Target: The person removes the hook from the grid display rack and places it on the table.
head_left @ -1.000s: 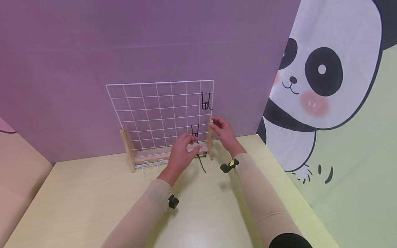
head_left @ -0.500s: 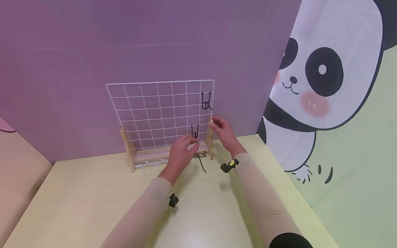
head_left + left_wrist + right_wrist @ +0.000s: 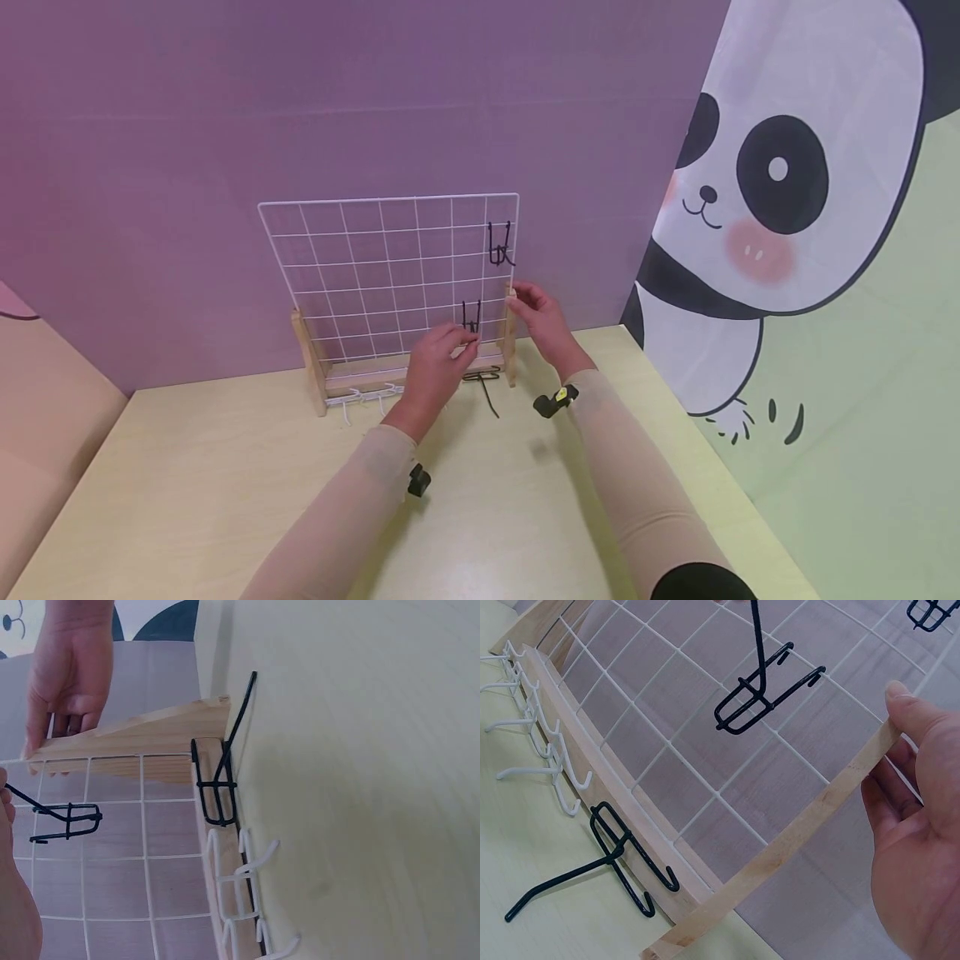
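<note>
My left hand [image 3: 437, 367] pinches the prong of a black wire hook [image 3: 759, 703] between thumb and fingertips. This hook hangs on the lower right part of a white wire grid [image 3: 386, 275], its two bent ends over a grid wire. With my right hand [image 3: 551, 333] I grip the top of the right wooden upright [image 3: 791, 836], thumb on the near side and fingers behind. Higher up, near the grid's right edge, hangs another black hook [image 3: 498, 250]. One more black hook [image 3: 613, 855] lies on the table against the stand's base bar.
Several white hooks [image 3: 546, 739] lie along the front of the base bar [image 3: 622, 802]. The left upright [image 3: 309, 362] holds the grid's other side. Behind the stand rises a purple wall [image 3: 360, 100]; a panda picture [image 3: 810, 275] covers the right wall.
My left thumb and fingers have come together on the hook's prong, with the hand drifting slightly left. The right hand stays on the upright.
</note>
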### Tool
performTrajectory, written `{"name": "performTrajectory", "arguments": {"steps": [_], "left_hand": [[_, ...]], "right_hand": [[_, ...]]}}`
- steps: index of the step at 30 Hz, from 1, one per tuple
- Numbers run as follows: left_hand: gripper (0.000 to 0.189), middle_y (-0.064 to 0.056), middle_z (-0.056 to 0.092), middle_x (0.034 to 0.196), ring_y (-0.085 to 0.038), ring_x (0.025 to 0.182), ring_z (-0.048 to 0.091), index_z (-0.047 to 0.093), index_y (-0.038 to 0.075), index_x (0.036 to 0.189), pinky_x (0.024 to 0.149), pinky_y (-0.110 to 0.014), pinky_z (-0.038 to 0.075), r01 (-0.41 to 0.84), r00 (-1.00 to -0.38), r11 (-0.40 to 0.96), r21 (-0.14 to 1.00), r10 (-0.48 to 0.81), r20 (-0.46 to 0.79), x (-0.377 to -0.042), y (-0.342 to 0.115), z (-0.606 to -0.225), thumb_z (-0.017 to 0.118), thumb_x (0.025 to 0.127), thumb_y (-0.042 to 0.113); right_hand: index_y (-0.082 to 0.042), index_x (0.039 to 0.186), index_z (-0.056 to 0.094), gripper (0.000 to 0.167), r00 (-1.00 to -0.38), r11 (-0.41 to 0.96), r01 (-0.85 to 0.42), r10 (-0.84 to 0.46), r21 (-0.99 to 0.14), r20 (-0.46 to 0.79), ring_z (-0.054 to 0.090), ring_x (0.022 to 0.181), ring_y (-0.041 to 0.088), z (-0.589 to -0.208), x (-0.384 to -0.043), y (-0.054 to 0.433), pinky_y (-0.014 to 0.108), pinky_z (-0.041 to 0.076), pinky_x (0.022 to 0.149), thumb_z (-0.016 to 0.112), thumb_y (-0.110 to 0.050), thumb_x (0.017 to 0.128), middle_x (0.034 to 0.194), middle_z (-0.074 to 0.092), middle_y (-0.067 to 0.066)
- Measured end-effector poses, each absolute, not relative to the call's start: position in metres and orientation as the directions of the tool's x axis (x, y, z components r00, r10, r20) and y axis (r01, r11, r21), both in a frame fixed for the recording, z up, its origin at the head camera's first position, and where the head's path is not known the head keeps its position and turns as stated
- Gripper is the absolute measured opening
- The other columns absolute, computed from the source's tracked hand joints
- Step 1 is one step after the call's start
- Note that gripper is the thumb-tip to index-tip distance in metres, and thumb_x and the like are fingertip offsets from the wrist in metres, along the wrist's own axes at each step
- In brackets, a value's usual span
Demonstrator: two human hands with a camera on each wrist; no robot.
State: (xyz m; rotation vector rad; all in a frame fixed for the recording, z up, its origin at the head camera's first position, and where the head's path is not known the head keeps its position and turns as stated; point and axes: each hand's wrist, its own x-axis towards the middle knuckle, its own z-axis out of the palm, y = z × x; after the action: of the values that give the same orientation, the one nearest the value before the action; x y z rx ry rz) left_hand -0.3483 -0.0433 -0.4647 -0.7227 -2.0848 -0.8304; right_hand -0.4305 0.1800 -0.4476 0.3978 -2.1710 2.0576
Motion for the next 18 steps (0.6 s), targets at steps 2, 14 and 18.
{"name": "performTrajectory", "arguments": {"steps": [2,14,18], "left_hand": [[0.011,-0.008,0.078,0.099,-0.027,0.093,0.075,0.084,0.003,0.107,0.088,-0.039,0.065,0.729,-0.508,0.623,0.285,0.213,0.834,-0.349,-0.044,-0.462,0.086,0.096,0.004],[0.013,-0.009,0.076,0.094,-0.030,0.089,0.074,0.083,0.001,0.099,0.083,-0.042,0.066,0.777,-0.415,0.581,0.243,0.181,0.892,-0.351,-0.047,-0.448,0.089,0.088,-0.004],[0.014,-0.010,0.077,0.095,-0.030,0.090,0.075,0.083,0.001,0.100,0.085,-0.043,0.066,0.776,-0.422,0.578,0.253,0.179,0.889,-0.346,-0.047,-0.442,0.090,0.088,-0.004]], "right_hand": [[-0.002,0.148,0.065,0.038,-0.957,0.035,-0.274,-0.106,-0.961,0.269,0.060,0.135,0.026,-0.447,-0.430,0.180,0.045,0.044,0.124,0.069,-0.014,0.111,0.145,0.067,0.019],[-0.001,0.147,0.065,0.038,-0.954,0.029,-0.282,-0.109,-0.959,0.278,0.061,0.130,0.022,-0.445,-0.428,0.180,0.045,0.046,0.122,0.069,-0.013,0.111,0.145,0.066,0.021],[-0.002,0.147,0.065,0.038,-0.953,0.035,-0.287,-0.111,-0.957,0.282,0.061,0.132,0.024,-0.445,-0.427,0.180,0.046,0.046,0.123,0.068,-0.014,0.112,0.146,0.066,0.020]]}}
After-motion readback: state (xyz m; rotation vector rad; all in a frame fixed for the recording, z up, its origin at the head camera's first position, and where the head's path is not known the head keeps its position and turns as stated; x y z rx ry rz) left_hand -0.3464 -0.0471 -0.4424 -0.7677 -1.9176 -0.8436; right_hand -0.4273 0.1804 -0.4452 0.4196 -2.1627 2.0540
